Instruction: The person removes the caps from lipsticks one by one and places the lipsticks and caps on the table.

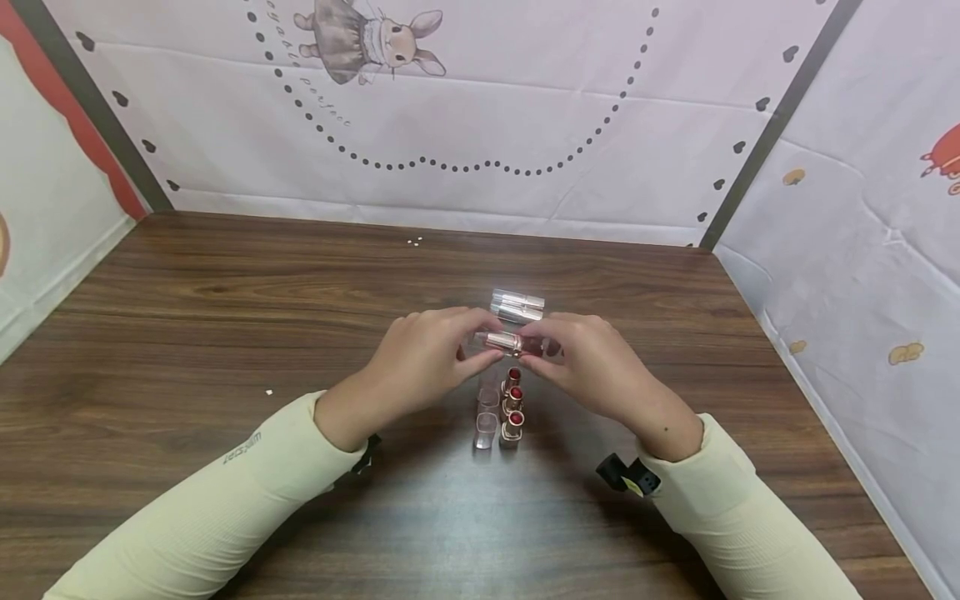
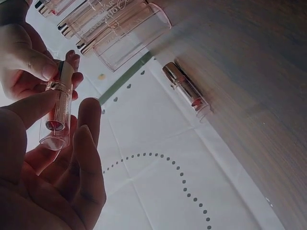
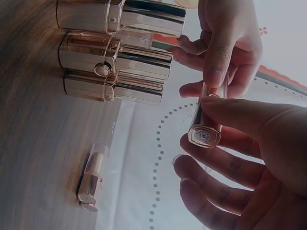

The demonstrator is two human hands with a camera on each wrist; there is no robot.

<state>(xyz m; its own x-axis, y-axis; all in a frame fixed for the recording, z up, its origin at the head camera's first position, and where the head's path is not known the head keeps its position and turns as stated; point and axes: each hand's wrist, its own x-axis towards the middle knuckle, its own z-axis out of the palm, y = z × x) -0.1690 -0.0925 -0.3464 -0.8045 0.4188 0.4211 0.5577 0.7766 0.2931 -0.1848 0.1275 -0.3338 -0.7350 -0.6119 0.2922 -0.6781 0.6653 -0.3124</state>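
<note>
Both hands hold one lipstick [image 1: 504, 342] level between them, its clear cap over the metallic tube. My left hand [image 1: 423, 354] pinches the capped end. At the base end, my right hand [image 1: 592, 358] grips it with thumb and fingers; a round label on the base [image 3: 203, 136] faces the right wrist view. Just below the hands stand three uncapped lipsticks [image 1: 513, 423], upright in a row with red tips. Clear caps [image 1: 486, 429] stand in a row left of them. Beyond the hands lies a shiny capped lipstick [image 1: 517, 306], with another seemingly beside it.
The brown wood-grain table [image 1: 225, 308] carries a few tiny white specks [image 1: 415, 242] toward the back and one more at the left. Printed white cloth walls [image 1: 480, 108] close off the back and both sides.
</note>
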